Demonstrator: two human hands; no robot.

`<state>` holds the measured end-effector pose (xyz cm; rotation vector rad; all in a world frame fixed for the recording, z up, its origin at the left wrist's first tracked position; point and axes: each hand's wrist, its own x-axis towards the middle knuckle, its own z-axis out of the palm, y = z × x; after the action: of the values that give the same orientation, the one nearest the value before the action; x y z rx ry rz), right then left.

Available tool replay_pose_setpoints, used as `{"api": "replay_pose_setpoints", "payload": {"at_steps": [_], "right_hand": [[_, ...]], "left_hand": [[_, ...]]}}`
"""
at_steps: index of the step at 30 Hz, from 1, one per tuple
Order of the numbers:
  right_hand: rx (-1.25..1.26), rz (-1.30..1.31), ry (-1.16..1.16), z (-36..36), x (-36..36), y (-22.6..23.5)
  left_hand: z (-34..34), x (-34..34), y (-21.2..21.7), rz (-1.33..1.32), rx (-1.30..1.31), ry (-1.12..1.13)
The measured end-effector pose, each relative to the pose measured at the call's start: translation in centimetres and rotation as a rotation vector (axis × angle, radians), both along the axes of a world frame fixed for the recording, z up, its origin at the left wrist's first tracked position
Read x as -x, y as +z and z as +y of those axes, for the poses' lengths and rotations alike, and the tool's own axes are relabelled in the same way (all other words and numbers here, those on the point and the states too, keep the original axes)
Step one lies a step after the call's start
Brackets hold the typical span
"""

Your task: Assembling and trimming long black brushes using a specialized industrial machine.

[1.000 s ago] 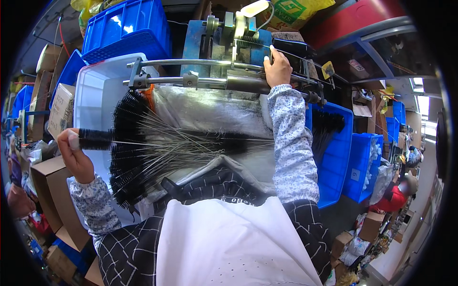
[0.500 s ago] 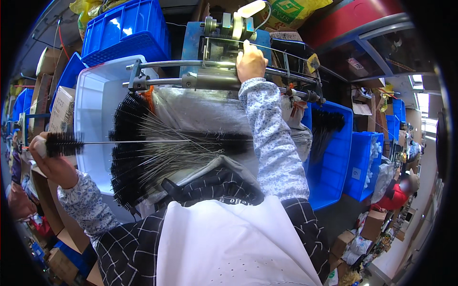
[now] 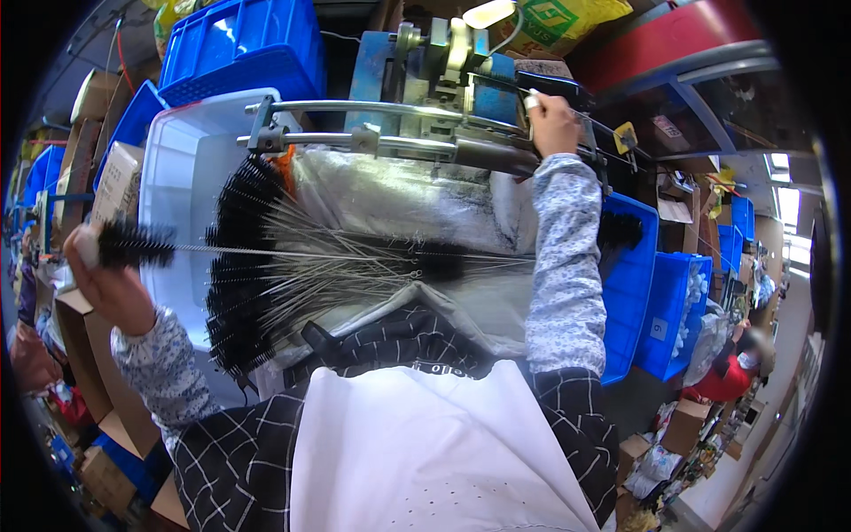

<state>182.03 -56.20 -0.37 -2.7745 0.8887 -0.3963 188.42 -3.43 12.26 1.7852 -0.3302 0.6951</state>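
Holding a black brush (image 3: 133,246) in my closed left hand (image 3: 111,284), I keep its bristle head just above my fist and its wire stem running right, over the brush pile (image 3: 292,266) on the sack. My right hand (image 3: 554,124) is far across, fingers curled on the blue machine (image 3: 443,71); what it pinches I cannot tell. Judging by this, I am mid-feed: next, the stem needs lining up with the machine.

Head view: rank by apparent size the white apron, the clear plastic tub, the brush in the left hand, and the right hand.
1. White apron, though nearness to the camera inflates it.
2. Clear plastic tub.
3. Brush, thin but long, its wire stem running right from the left hand.
4. Right hand, farthest away.
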Motion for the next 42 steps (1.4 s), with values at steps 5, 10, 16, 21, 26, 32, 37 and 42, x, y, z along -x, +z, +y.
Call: {"api": "replay_pose_setpoints", "payload": {"at_steps": [5, 10, 16, 21, 26, 32, 37, 42], "right_hand": [[0.401, 0.269, 0.152, -3.2, -0.5, 0.6], [-0.263, 0.211, 0.347, -3.0, 5.0, 6.8], [-0.671, 0.349, 0.754, 6.8, 8.7, 11.1], [-1.234, 0.15, 0.799, 19.1, 6.5, 8.4], [-0.553, -0.121, 0.557, 14.4, 4.2, 6.1], [0.199, -0.164, 0.142, 4.6, 0.1, 0.4], [0.245, -0.195, 0.183, 4.4, -0.9, -0.2], [0.143, -0.153, 0.211, 4.3, -1.1, 0.2]], "left_hand": [[-3.4, 0.5, -0.6, 0.146, -0.067, -0.263], [-5.6, 0.9, -0.2, 0.319, 0.017, -0.504], [-10.1, 1.1, -0.3, 0.57, -0.033, -0.784], [-12.9, 3.1, -1.4, 0.684, -0.301, -0.963], [-6.5, -0.6, -3.0, 0.715, -0.659, -0.773], [-0.2, -4.7, -9.5, 0.569, -0.75, -0.384], [0.2, -5.2, -11.1, 0.796, -0.614, -0.519], [-0.2, -5.0, -10.3, 0.811, -0.513, -0.591]]}}
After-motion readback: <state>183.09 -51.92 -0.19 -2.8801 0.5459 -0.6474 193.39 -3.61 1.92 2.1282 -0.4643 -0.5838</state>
